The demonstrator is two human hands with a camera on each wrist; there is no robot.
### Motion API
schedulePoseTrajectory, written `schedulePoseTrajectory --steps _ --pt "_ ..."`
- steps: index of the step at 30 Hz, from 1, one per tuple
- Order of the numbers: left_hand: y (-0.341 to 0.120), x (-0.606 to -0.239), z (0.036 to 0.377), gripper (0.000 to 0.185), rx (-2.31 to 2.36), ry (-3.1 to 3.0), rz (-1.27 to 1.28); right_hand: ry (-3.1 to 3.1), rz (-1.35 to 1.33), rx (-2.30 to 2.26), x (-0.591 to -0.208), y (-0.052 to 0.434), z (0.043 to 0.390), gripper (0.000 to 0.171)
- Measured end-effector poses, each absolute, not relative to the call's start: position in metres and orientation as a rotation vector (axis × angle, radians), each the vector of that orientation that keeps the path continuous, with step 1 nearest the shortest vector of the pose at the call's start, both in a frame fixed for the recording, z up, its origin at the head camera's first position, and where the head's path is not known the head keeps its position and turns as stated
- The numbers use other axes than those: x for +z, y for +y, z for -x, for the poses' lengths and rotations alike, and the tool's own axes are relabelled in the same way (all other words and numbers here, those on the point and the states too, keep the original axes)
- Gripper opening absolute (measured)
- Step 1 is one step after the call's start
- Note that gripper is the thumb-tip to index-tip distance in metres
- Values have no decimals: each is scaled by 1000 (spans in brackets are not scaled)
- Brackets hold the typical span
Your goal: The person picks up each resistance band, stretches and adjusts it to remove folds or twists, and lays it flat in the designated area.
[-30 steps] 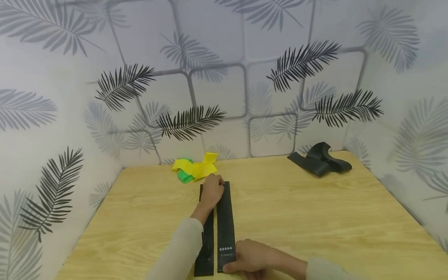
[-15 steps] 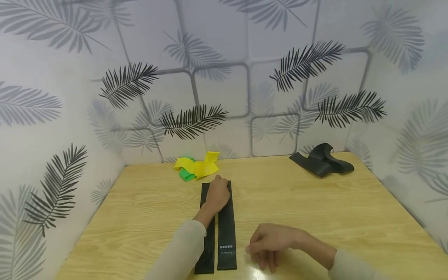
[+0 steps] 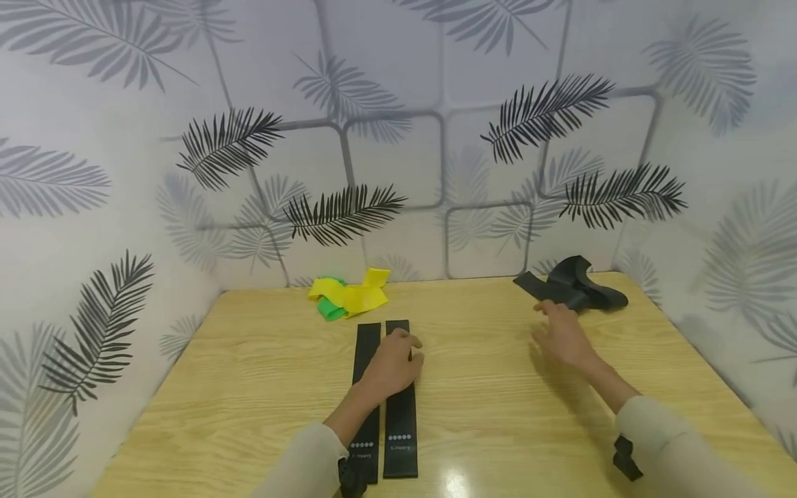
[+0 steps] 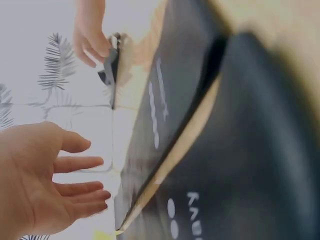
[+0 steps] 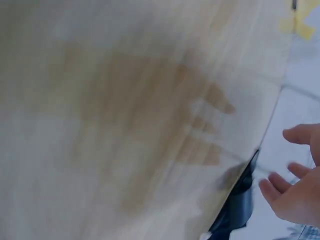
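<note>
Reaching right hand (image 3: pixel 560 337), fingers spread and holding nothing, toward black band pile (image 3: pixel 569 289) lying just beyond fingertips at bench (image 3: pixel 498 387) back-right; left hand (image 3: pixel 392 365) resting flat on flat bands (image 3: pixel 401 429).

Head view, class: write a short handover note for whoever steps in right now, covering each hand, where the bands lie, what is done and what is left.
Left hand: open, resting on the two flat black bands lying side by side on the table.
Right hand: open, holding nothing, reaching toward the heap of black bands at the far right corner.
Yellow and green bands: loose heap by the back wall.
Done: two bands laid straight.
Left, probably: the black heap, then the coloured ones.
</note>
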State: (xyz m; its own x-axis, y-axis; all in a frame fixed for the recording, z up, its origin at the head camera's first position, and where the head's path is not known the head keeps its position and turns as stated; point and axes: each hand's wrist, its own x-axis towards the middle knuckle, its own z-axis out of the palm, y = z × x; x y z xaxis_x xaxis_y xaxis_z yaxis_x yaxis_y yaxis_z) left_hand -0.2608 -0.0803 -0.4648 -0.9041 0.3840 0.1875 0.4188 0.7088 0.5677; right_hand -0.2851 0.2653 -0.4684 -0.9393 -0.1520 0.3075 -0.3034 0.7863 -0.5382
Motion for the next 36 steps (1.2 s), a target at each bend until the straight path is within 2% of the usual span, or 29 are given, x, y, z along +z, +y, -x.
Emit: schedulePoseTrajectory --steps 3,8,14,23,27,36 --pt "-83 -461 253 26 -1047 -2832 714 -2700 -213 811 -474 287 298 58" --pt "-84 -452 246 26 -1130 -2790 789 -2710 -110 739 -482 314 314 70" --pt "-87 -447 244 26 -1176 -2796 835 -2781 -116 612 -487 327 325 70" --pt "-87 -450 244 26 -1199 -2796 817 -2773 -99 547 -488 324 333 54" --pt "-85 -453 243 26 -1226 -2806 822 -2813 -69 728 -478 318 332 62" --pt "-76 -458 243 24 -1288 -2814 813 -2764 -89 1330 -441 293 323 64"
